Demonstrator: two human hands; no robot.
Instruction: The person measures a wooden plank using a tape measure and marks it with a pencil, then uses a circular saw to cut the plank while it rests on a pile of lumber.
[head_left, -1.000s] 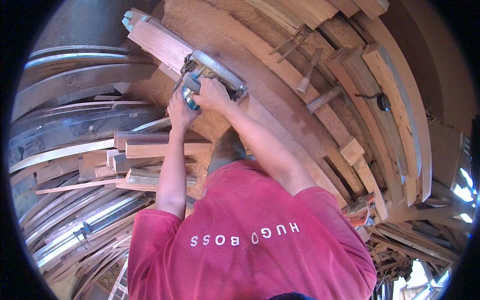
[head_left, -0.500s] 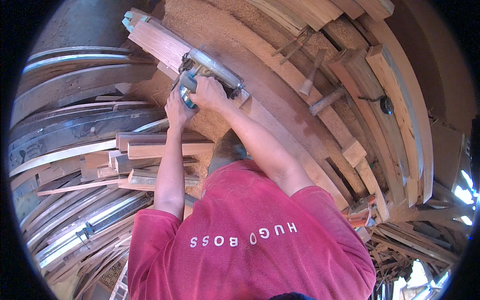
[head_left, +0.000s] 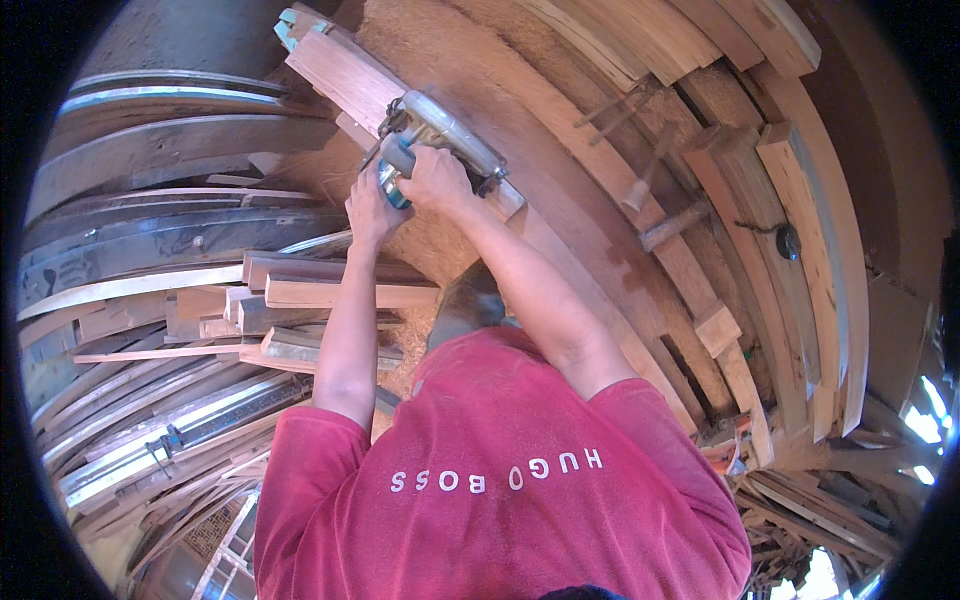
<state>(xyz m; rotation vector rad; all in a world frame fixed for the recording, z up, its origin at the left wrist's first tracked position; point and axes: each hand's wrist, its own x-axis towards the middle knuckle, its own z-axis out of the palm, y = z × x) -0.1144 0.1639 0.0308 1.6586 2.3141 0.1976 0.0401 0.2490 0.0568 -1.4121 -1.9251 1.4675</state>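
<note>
A handheld power tool (head_left: pixel 452 133) with a teal body and a long metal housing rests across a thick reddish wooden beam (head_left: pixel 340 75). My right hand (head_left: pixel 438 182) is wrapped round the tool's dark grey handle on its near side. Just left of it, my left hand (head_left: pixel 370 210) grips the teal part of the body; its fingertips are partly hidden. One end of the beam sticks out past the tool at the upper left, beside a pale teal clamp-like piece (head_left: pixel 287 30). The other end shows just right of the tool.
Stacked timber (head_left: pixel 150 235) fills the left side, with short blocks (head_left: pixel 350 293) near my left forearm. A sawdust-covered bench (head_left: pixel 570 220) runs down to the right. On it lie a wooden-handled tool (head_left: pixel 650 175), a round wooden piece (head_left: pixel 675 228) and long beams (head_left: pixel 800 200).
The whole view has shifted a little, so the scene sits slightly farther right. Both hands keep their hold on the power tool, which stays at nearly the same spot on the beam.
</note>
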